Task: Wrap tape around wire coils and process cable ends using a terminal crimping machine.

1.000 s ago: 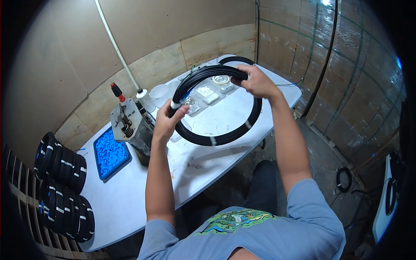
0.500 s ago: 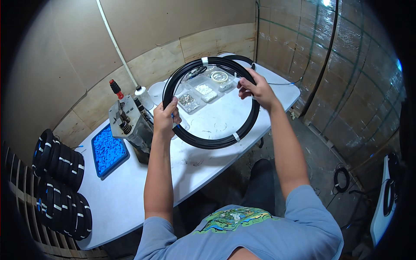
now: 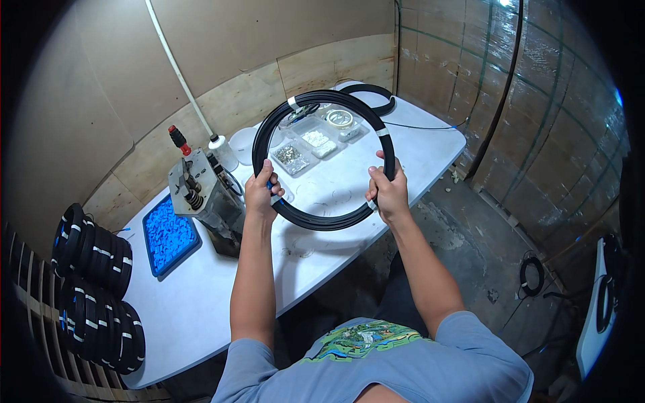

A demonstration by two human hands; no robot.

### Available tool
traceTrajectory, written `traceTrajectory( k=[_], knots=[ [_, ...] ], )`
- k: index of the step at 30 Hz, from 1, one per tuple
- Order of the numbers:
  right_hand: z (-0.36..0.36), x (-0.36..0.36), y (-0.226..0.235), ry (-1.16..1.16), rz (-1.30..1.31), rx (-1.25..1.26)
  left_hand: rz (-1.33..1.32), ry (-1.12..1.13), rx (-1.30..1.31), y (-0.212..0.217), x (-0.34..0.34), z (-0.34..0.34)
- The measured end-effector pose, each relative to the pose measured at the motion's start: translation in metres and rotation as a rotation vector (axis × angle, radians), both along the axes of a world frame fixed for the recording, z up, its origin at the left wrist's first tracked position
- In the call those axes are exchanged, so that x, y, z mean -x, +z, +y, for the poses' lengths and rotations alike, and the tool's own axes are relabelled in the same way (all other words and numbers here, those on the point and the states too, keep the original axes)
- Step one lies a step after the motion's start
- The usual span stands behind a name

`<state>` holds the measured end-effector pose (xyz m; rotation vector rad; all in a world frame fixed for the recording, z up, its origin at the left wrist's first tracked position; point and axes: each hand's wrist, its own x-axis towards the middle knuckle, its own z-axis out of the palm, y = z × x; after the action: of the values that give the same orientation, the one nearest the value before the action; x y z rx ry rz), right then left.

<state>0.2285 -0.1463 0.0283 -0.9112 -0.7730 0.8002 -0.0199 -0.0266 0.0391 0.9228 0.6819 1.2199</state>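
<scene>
A coil of black cable (image 3: 329, 223), bound with several white tape bands, is held up over the white table (image 3: 316, 258). My left hand (image 3: 263, 191) is wrapped round its left side, with a bit of blue showing by the fingers. At the lower right of the ring, my right hand (image 3: 388, 188) grips the coil, thumb on top. Through the ring's opening show clear plastic boxes: one holds small metal parts (image 3: 291, 158), another white pieces (image 3: 316, 138). Behind the coil, at the far end of the table, lies another black cable coil (image 3: 376, 90).
Left of my hands stands a metal bench machine (image 3: 208, 195) with a red-handled tool (image 3: 178, 138) above it. Beside it is a blue tray (image 3: 168, 235) of small blue parts. Stacked black cable coils (image 3: 97, 322) sit at the left edge. Wrapped cartons (image 3: 537, 127) line the right.
My right hand has moved down from the coil's upper right to its lower right and closed on it. The coil has turned counterclockwise, its white bands shifting round. My left hand still holds it.
</scene>
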Motion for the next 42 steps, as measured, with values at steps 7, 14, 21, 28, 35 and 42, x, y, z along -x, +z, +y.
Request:
traceTrajectory(
  k=[7,14,21,28,35,42],
  knots=[
    [0.001,0.008,0.004,0.013,0.015,-0.011,-0.025,0.054,0.018,-0.005,0.006,-0.003],
    [0.008,-0.005,-0.004,0.094,0.176,0.037,0.155,0.076,-0.107,0.01,0.0,-0.022],
    [0.01,-0.012,-0.008,0.104,0.198,0.057,0.132,0.106,-0.068,0.009,-0.006,-0.03],
    [0.017,-0.049,-0.016,0.275,0.285,0.0,0.369,0.157,-0.257,0.015,-0.016,-0.053],
    [0.004,-0.074,0.05,0.438,-0.327,0.052,0.502,-0.047,-0.45,0.056,-0.001,-0.044],
    [0.02,-0.068,0.117,0.502,-0.995,0.153,0.534,-0.063,-0.351,0.042,-0.011,-0.047]
  ],
)
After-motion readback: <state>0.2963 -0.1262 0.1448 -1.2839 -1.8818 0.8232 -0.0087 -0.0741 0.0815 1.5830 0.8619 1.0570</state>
